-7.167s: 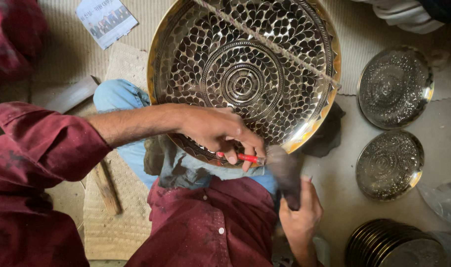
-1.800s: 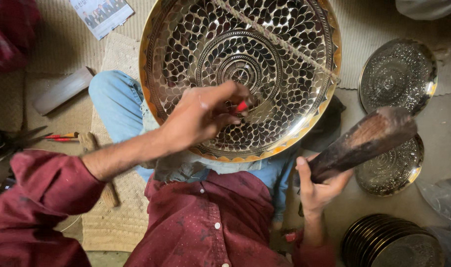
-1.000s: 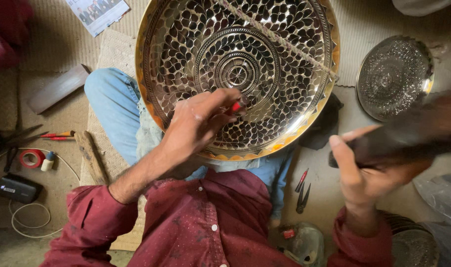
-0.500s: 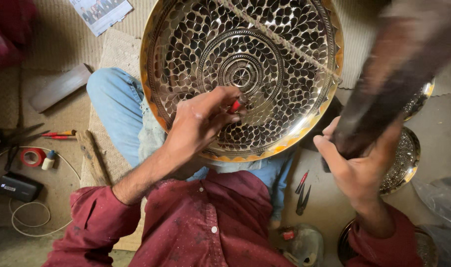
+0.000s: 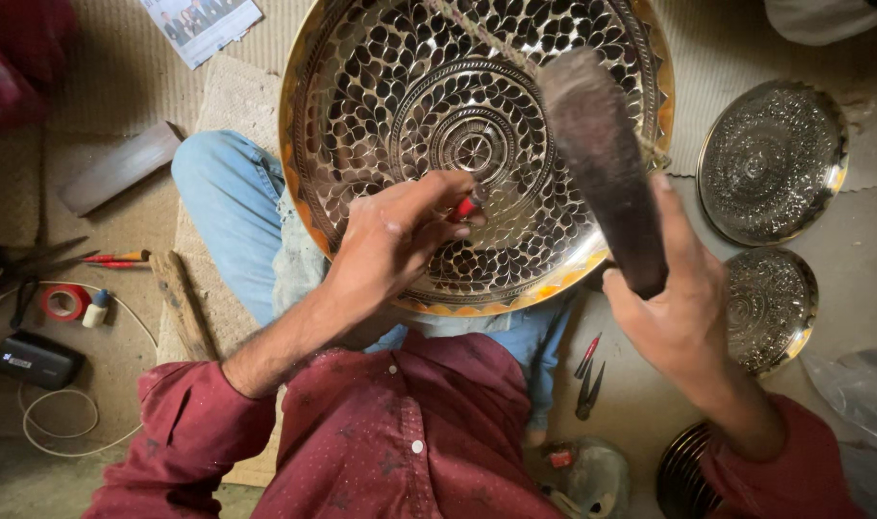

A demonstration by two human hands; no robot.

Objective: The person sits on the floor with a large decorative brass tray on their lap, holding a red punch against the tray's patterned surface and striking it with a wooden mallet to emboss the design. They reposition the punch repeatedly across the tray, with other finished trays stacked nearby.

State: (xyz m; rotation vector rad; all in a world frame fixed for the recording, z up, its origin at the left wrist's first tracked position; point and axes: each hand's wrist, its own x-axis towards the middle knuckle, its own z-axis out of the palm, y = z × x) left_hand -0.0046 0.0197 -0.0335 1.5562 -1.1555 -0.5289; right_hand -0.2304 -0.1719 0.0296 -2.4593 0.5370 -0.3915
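My left hand [image 5: 395,245] pinches the red-handled punch [image 5: 464,208] on the brass tray [image 5: 352,115]; right hand [image 5: 683,312] grips the mallet [image 5: 602,168]: I'd strike squarely.

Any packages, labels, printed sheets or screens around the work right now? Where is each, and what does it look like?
Printed sheet: top left on the woven mat, rectangular, white with small photos and text blocks.
Black box: far left on the floor, flat rectangular device with a small white label, beside a white cable.
No screens visible.
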